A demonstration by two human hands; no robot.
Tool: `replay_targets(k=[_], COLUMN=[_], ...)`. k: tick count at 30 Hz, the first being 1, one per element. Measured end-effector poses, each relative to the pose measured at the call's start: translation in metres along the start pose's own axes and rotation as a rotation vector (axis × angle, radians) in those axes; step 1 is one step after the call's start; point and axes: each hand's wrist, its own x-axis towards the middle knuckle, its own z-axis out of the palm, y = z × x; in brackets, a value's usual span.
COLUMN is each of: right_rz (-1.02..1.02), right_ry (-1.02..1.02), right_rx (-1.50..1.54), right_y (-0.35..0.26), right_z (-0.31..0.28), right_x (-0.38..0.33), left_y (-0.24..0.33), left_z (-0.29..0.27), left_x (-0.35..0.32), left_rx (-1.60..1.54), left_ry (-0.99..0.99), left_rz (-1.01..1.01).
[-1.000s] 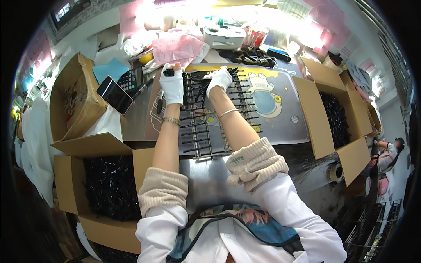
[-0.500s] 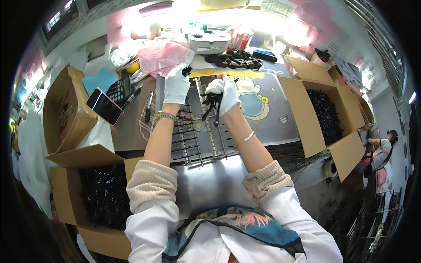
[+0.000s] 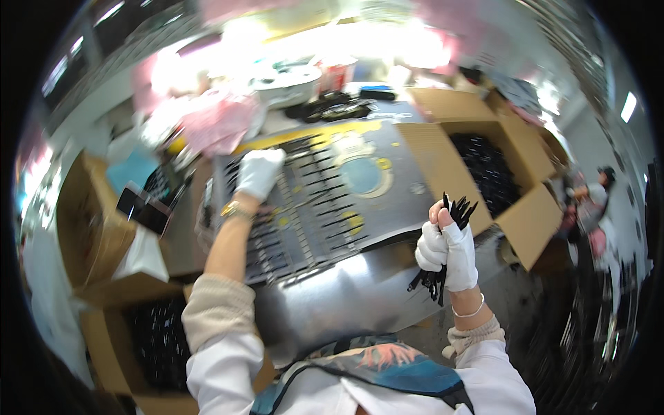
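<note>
A metal rack [image 3: 299, 225] with rows of short black pins lies on a grey printed mat [image 3: 408, 187]. My left hand [image 3: 261, 173], in a white glove, is closed at the rack's far left corner; its fingertips are hidden. To the right of the rack, above the front edge of the table, my right hand [image 3: 446, 252] is closed round a bundle of thin black pieces [image 3: 459, 211]. Their ends stick out above and below the fist. The right glove leaves some fingertips bare.
An open carton [image 3: 522, 207] of black pieces stands at the right, another carton [image 3: 104, 339] at the lower left. A phone [image 3: 144, 209] lies left of the rack beside a brown box [image 3: 90, 228]. Pink papers [image 3: 220, 124] and black bundles [image 3: 332, 107] lie behind. Another person [image 3: 588, 200] is far right.
My right hand has moved from over the rack to the right and nearer, carrying the black pieces. My left hand has come down to the rack's far left corner. The view has shifted.
</note>
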Motion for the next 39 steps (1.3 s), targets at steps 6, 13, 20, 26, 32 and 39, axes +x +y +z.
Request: replay_targets(k=[6, 13, 20, 26, 32, 39], right_rz=[-0.963, -0.336, -0.867, -0.799, -0.723, -0.812], right_ry=[0.719, 0.774, 0.313, -0.166, -0.633, -0.824], right_rx=[-1.382, -2.016, -1.865, -1.705, -1.528, -1.58], right_y=[-0.116, -0.153, -0.097, -0.019, 0.11, 0.158], right_z=[-0.121, -0.214, -0.119, -0.052, -0.014, 0.01], right_x=[0.058, 0.136, 0.073, 0.006, 0.003, 0.021], left_y=[-0.029, -0.052, -0.129, -0.161, -0.044, 0.012], left_z=[-0.019, -0.029, 0.004, 0.003, -0.175, -0.277], left_x=[0.0, -0.001, -0.048, -0.114, -0.133, -0.285], left_rx=[-0.489, -0.398, -1.199, -1.99, -1.162, 0.031], left_ry=[0.334, 0.576, 0.935, 1.168, 0.736, 0.262], left_rz=[-0.372, -0.62, -1.264, -1.29, -0.887, -0.718])
